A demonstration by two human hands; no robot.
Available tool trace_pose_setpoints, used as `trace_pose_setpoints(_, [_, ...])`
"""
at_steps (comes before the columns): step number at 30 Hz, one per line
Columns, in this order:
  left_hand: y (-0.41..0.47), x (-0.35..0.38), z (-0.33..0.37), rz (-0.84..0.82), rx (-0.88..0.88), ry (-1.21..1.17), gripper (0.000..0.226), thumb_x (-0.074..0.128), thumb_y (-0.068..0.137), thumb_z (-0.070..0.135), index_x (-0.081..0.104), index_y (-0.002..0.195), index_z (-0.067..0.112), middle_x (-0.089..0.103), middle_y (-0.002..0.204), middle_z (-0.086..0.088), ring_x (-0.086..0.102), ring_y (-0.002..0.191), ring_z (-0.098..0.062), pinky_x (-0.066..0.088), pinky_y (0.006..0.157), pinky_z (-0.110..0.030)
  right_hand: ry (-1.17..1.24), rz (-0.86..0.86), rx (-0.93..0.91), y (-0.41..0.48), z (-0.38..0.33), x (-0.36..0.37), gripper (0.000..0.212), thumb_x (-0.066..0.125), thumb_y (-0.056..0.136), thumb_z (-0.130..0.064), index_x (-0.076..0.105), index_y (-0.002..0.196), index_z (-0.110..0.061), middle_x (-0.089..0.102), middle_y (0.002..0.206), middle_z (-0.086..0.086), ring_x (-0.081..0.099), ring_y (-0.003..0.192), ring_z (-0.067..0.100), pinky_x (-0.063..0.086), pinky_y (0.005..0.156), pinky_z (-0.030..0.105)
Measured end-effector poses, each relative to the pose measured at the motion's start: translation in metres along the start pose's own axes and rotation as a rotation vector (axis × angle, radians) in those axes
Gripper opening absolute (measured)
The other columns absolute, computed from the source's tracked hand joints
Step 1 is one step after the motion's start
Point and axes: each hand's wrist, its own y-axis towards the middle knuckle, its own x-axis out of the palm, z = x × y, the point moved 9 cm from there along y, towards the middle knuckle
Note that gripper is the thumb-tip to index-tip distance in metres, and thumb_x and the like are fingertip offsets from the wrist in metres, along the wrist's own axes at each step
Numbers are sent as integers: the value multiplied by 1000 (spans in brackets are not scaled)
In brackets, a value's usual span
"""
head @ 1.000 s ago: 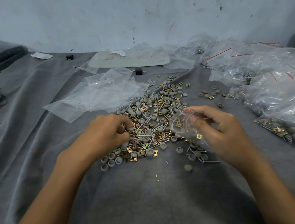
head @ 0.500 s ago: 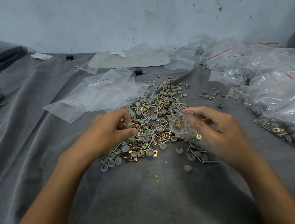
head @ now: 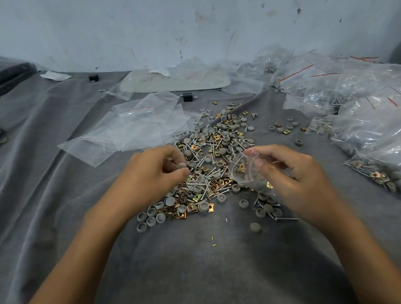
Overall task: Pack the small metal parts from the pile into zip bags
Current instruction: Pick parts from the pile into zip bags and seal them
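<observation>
Grey cloth [head: 204, 271]: soft, creased, matte; it covers the whole bench in front of you.

Filled zip bags [head: 372, 119]: clear crinkled plastic with red seal lines, heaped at your right. They hold screws, grey caps and brass-coloured clips.

Empty zip bags [head: 133, 130]: flat, clear and overlapping, lying just beyond your left hand and touching the far left edge of the pile.

Pile of small parts [head: 215, 150]: spread on the cloth between and beyond your hands. It mixes round grey caps, thin silver screws and square brass-coloured clips, with a few strays lying apart on the near side.

Left hand [head: 153, 177]: hovers over the pile's left edge with its fingers curled inward. The thumb and fingertips pinch one grey cap [head: 181, 165].

Right hand [head: 292, 175]: over the pile's right side. The thumb and forefinger pinch the red-lined mouth of the open zip bag [head: 240, 172], and the other fingers are loosely curled behind it.

Open zip bag: small, clear and rounded where it gapes toward your left hand. A brass-coloured clip shows inside, with some grey pieces lower down.

Change: a second ago your left fingers were down among the parts; they now sit slightly higher with the cap between them. Your right hand and its bag have kept roughly the same place.
</observation>
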Motion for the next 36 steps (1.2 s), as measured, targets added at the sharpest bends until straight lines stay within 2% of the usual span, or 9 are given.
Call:
trace_pose_setpoints(3, [-1, 18, 26, 21, 72, -265, 11, 78, 83, 39, 69, 87, 34, 70, 73, 8, 64, 65, -10, 52, 63, -34, -6, -6, -7, -1, 0, 2, 24, 63, 98, -18, 74, 116, -30, 73, 108, -16, 65, 110, 6, 51, 97, 36])
trace_pose_setpoints(7, [-2, 41, 48, 77, 116, -410, 12, 79, 84, 35, 69, 88, 31, 73, 72, 8, 64, 60, -4, 48, 59, -24, -19, -32, -18, -2, 2, 4, 24, 64, 98, -18, 74, 117, -29, 72, 111, -15, 65, 113, 10, 51, 99, 44])
trace_pose_setpoints(11, [-1, 58, 49, 38, 83, -447, 9, 78, 86, 33, 70, 88, 30, 75, 78, 11, 70, 69, -4, 53, 65, -28, -22, -33, -32, -1, 3, 4, 24, 65, 99, -17, 74, 118, -28, 72, 113, -14, 65, 114, 11, 51, 99, 47])
trace_pose_setpoints(19, [-2, 54, 54, 24, 121, -357, 12, 78, 87, 31, 75, 99, 35, 73, 80, 18, 61, 62, 1, 48, 62, -23, -11, -12, -38, 0, 0, 1, 24, 64, 99, -17, 74, 117, -28, 73, 109, -13, 66, 110, 13, 50, 97, 48])
trace_pose_setpoints(22, [-5, 55, 61, -47, 148, -363, 28, 75, 90, 20, 72, 115, 34, 74, 89, 18, 67, 72, -1, 57, 70, -26, 3, -18, -32, 1, -1, 0, 24, 63, 99, -16, 74, 118, -27, 73, 108, -12, 67, 109, 11, 51, 97, 45])
trace_pose_setpoints(27, [-4, 24, 54, 18, 173, -329, 21, 71, 93, 21, 72, 110, 34, 72, 86, 18, 65, 73, -4, 50, 66, -20, 62, 19, -19, 0, 0, -9, 21, 61, 100, -21, 73, 117, -27, 74, 106, -17, 69, 103, 4, 53, 91, 27])
trace_pose_setpoints(30, [-6, 5, 45, 65, 171, -333, 17, 70, 93, 21, 73, 106, 31, 72, 82, 16, 60, 66, 0, 44, 59, -12, 150, 56, 31, 1, 6, -14, 17, 58, 102, -18, 71, 110, -25, 75, 103, -12, 70, 96, 7, 54, 84, 27])
trace_pose_setpoints(33, [-7, -5, 35, 83, 157, -354, 15, 70, 93, 21, 73, 105, 30, 72, 84, 8, 66, 76, -21, 51, 63, -27, 259, 136, 55, 2, 10, -25, 12, 60, 102, -15, 71, 100, -21, 74, 92, -12, 67, 83, 2, 51, 74, 17])
trace_pose_setpoints(36, [-8, -7, 29, 77, 147, -346, 14, 69, 94, 23, 73, 104, 31, 72, 87, 7, 66, 80, -21, 53, 67, -27, 295, 244, 40, 2, 11, -41, 13, 63, 100, -17, 72, 92, -24, 70, 81, -16, 61, 75, -2, 49, 69, 13])
